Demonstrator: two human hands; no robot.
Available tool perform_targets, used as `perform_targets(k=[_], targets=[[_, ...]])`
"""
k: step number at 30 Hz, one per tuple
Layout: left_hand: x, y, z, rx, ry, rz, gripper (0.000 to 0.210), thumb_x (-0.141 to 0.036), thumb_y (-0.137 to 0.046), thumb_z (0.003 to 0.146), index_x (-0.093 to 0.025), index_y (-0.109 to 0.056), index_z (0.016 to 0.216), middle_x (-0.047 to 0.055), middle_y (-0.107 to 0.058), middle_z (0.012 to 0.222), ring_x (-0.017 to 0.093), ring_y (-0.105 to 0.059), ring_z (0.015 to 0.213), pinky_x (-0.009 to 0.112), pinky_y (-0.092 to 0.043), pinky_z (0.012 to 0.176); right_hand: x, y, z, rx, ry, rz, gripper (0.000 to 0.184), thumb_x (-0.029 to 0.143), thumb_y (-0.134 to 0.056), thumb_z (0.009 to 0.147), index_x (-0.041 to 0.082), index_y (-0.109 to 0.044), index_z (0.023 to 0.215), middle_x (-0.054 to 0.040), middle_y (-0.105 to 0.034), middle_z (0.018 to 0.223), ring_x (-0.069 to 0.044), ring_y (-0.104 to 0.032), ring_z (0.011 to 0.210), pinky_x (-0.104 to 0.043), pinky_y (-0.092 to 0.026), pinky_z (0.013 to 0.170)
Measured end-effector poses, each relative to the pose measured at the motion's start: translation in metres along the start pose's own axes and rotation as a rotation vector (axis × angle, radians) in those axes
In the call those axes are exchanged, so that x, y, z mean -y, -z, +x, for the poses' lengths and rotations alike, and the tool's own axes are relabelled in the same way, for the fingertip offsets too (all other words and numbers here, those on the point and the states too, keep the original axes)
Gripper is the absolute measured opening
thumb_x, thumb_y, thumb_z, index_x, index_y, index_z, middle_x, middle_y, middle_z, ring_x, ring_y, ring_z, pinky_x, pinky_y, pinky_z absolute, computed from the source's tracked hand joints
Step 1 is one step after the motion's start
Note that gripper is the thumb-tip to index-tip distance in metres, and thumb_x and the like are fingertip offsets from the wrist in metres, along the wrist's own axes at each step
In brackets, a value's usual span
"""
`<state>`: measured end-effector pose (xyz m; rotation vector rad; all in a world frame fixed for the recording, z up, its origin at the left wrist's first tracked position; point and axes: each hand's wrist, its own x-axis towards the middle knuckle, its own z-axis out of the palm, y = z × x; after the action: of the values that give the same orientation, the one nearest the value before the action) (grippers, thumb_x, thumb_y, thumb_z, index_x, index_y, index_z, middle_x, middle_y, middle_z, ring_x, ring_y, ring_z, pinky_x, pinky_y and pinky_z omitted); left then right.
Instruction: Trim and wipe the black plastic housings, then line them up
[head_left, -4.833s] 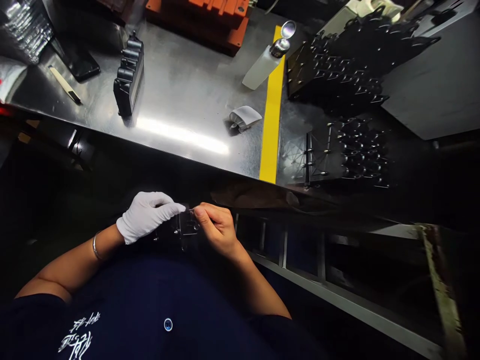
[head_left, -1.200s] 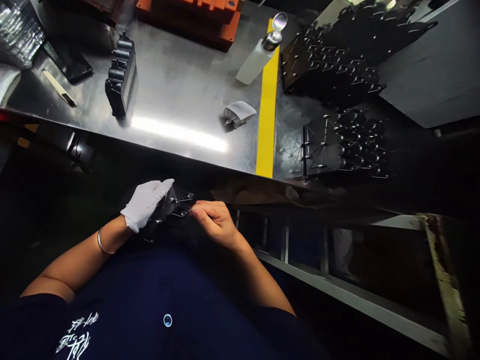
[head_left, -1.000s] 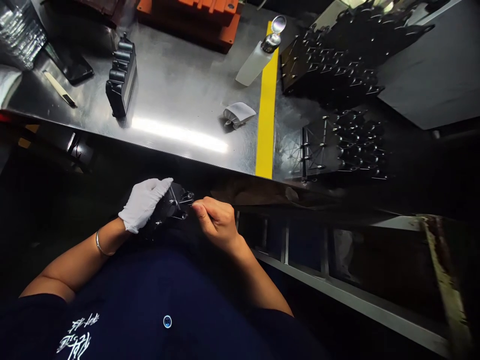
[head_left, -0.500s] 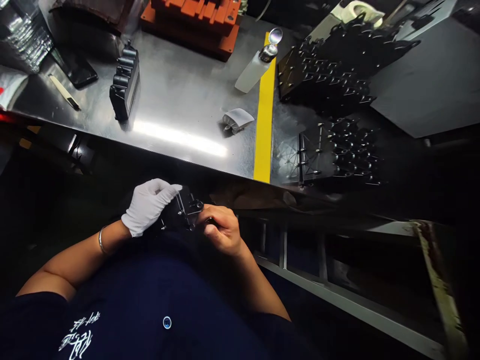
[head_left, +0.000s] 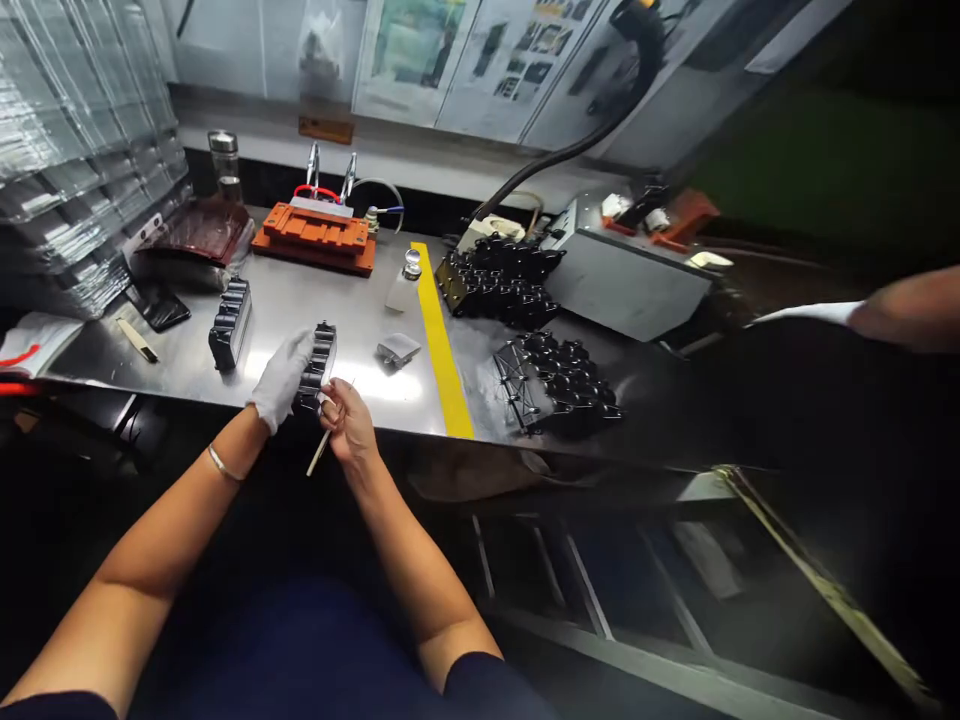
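My left hand [head_left: 281, 378], in a white glove, is closed around a black ribbed plastic part [head_left: 322, 350] above the front edge of the metal table. My bare right hand [head_left: 349, 420] is closed on a thin, pale stick-like tool [head_left: 318, 456] whose lower end slants down below the fingers. These fingers are at the part's lower right end; whether they touch it I cannot tell. A similar black ribbed part [head_left: 231, 325] stands on the table to the left. Just right of my hands lies a grey folded pad [head_left: 398, 349].
Behind are an orange fixture [head_left: 315, 238] and a white bottle [head_left: 403, 292]. Right of the yellow tape [head_left: 444, 360] are piles of black parts [head_left: 559, 385]. At left lie a phone [head_left: 160, 306] and a cream-handled tool [head_left: 138, 341]. Another person's blurred hand [head_left: 911, 312] shows at far right.
My hands have moved forward with the black part, from in front of my body to the table's edge. The view has tilted up, showing the wall and another person's hand.
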<state>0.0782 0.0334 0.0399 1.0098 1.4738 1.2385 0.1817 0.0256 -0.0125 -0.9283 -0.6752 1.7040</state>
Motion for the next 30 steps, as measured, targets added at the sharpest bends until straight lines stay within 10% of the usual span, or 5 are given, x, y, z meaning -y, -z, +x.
perform_targets(k=[5,14,19,24,30], targets=[[0.041,-0.001,-0.021,0.076,-0.387,0.635,0.06,-0.022,-0.063,0.075,-0.024,-0.051,0.134,0.008,-0.03,0.156,0.026,-0.044,0.134,0.038,-0.039,0.108,0.016,0.024,0.005,-0.079,0.072,-0.103,0.038,0.047,-0.067,0.059,0.021,-0.049,0.081,0.0047,-0.056,0.07,-0.001,-0.025,0.039,-0.018,-0.016,0.036],[0.038,-0.009,0.005,-0.132,-0.638,1.141,0.034,-0.035,-0.055,0.084,-0.013,-0.064,0.108,0.019,-0.046,0.144,0.036,-0.045,0.128,0.045,-0.044,0.099,0.061,0.081,-0.009,-0.078,0.149,-0.751,0.026,0.043,-0.065,0.068,0.018,-0.061,0.073,0.0029,-0.056,0.061,-0.008,-0.042,0.049,-0.022,-0.032,0.046],[0.029,0.029,0.037,-0.268,-0.488,1.454,0.035,-0.022,-0.036,0.092,-0.007,-0.058,0.114,0.024,-0.054,0.128,0.035,-0.057,0.105,0.044,-0.048,0.076,0.134,0.109,0.06,-0.293,0.21,-1.208,0.006,0.025,-0.064,0.072,0.019,-0.065,0.075,-0.0023,-0.064,0.077,-0.02,-0.059,0.086,-0.029,-0.044,0.076],[0.027,0.048,0.05,-0.379,-0.409,1.542,0.033,-0.022,-0.031,0.093,-0.008,-0.06,0.099,0.02,-0.059,0.099,0.031,-0.056,0.082,0.037,-0.041,0.06,0.211,0.122,0.155,-0.63,0.214,-1.46,0.035,0.018,-0.058,0.079,0.016,-0.06,0.113,-0.0165,-0.055,0.127,-0.03,-0.052,0.119,-0.041,-0.04,0.097],[0.029,0.059,0.063,-0.642,-0.402,1.421,0.031,-0.025,-0.036,0.092,-0.01,-0.062,0.096,0.018,-0.06,0.092,0.029,-0.056,0.079,0.038,-0.042,0.062,0.22,0.132,0.21,-0.755,0.203,-1.533,0.042,0.028,-0.059,0.084,0.016,-0.053,0.124,-0.0207,-0.047,0.134,-0.032,-0.054,0.121,-0.044,-0.04,0.1]])
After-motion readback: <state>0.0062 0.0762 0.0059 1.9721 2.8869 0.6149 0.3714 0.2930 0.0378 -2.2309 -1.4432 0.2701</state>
